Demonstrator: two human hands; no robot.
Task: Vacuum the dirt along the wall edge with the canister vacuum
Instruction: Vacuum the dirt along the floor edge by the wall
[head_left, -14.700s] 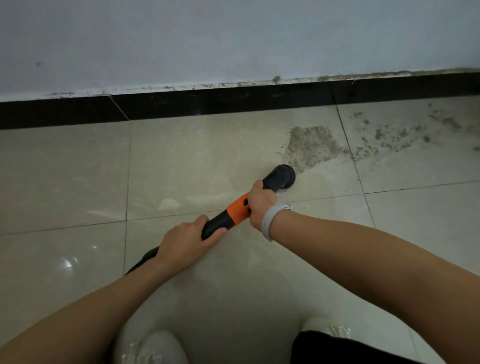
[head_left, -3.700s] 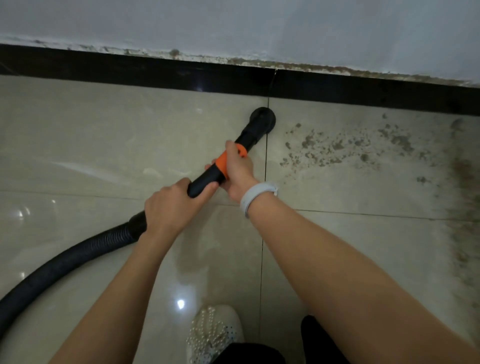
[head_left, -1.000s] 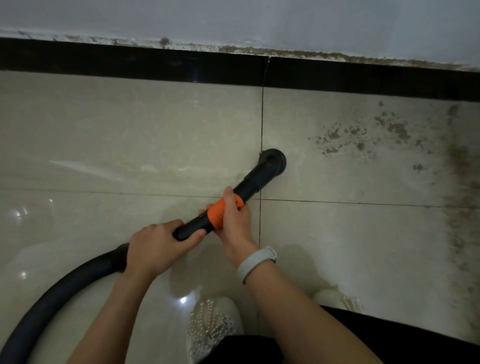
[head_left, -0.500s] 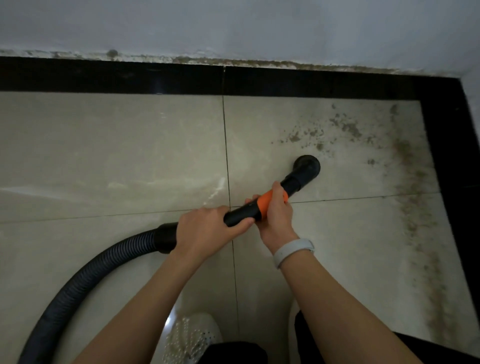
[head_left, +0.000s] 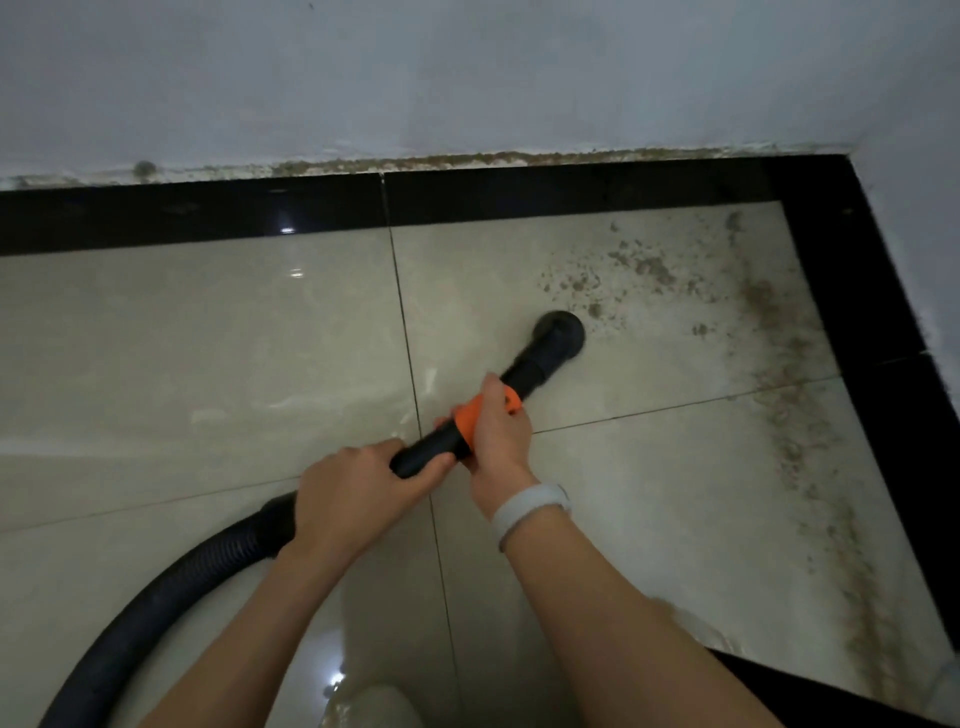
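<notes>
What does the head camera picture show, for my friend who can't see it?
Two hands hold a black vacuum wand, its round nozzle on a beige tile floor beside scattered dirt. The left hand grips near the hose; the right hand grips the orange collar.

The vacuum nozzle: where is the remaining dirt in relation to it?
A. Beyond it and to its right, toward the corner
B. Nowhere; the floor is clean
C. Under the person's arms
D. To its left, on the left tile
A: the dirt lies past the vacuum nozzle and runs along the right-hand black border, while the left tile looks clean.
</notes>
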